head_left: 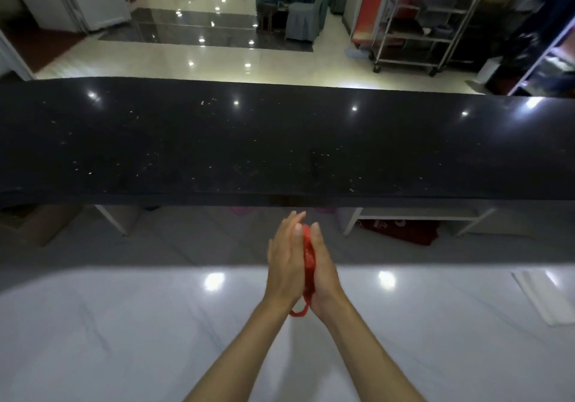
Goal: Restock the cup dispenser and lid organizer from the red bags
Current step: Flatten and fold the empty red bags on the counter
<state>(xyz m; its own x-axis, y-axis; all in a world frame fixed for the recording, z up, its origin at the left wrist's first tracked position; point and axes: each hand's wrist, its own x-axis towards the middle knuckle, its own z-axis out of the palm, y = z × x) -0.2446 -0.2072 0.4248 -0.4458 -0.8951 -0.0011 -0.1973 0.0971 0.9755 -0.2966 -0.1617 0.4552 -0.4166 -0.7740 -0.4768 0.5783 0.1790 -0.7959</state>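
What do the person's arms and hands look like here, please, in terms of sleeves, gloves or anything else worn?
Both forearms are bare as far as the picture's lower edge, with no sleeve in sight. The left hand and the right hand wear no gloves. No watch, bracelet or ring shows on the visible sides, and no markings can be made out.

Glossy speckled black stone counter (pixel 280 140); thin crumpled red plastic bag (pixel 308 257).
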